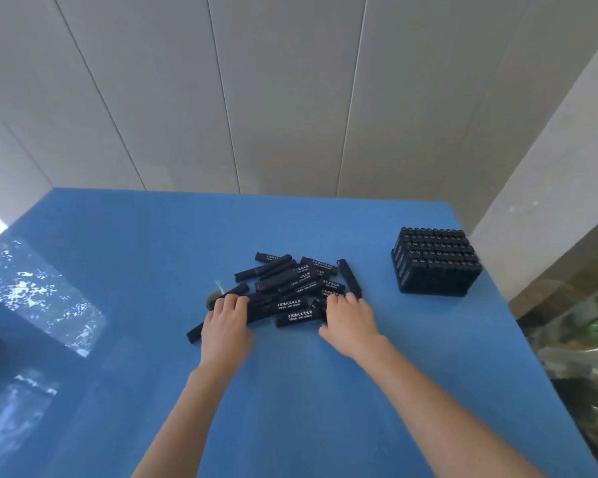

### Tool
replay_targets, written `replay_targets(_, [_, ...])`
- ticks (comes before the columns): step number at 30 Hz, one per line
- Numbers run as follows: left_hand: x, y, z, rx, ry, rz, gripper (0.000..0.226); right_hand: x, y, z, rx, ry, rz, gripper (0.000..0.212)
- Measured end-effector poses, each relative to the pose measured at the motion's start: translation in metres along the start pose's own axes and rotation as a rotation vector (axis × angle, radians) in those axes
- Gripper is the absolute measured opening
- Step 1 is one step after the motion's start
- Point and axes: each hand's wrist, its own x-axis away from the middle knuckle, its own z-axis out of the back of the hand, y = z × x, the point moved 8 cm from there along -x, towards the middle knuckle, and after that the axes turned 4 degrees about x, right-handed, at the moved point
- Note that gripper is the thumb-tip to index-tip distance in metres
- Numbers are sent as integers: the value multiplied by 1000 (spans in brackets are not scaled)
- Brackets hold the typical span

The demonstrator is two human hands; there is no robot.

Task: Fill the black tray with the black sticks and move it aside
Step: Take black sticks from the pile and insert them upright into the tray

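Blue table (152, 253) meets a grey panelled wall (290, 98). At the table's far right, the tray (432, 290) sits packed with upright sticks (435, 251), well apart from both hands. The loose sticks (290, 288) lie piled mid-table. The left hand (225, 324) and right hand (350, 319) rest on the pile's near edge, fingers bent over sticks. Whether either grips one, I cannot tell.
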Motion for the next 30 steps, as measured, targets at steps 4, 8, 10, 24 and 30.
replay_targets(4, [-9, -5, -1, -9, -19, 42, 31, 7, 1, 3, -60, -19, -39, 34])
replay_targets(8, [-13, 7, -14, -142, -64, -97, 42, 18, 8, 10, -163, -33, -110, 39])
replay_targets(10, [-14, 14, -17, -188, -103, -123, 41, 24, 13, 14, -213, -51, -135, 37])
replay_targets(24, [-21, 22, -18, 221, -122, 106, 8, 66, 33, 11, -1422, -167, -179, 12])
replay_targets(30, [43, -11, -10, 833, -3, 491, 17, 74, 2, 21, -1708, -239, -99, 12])
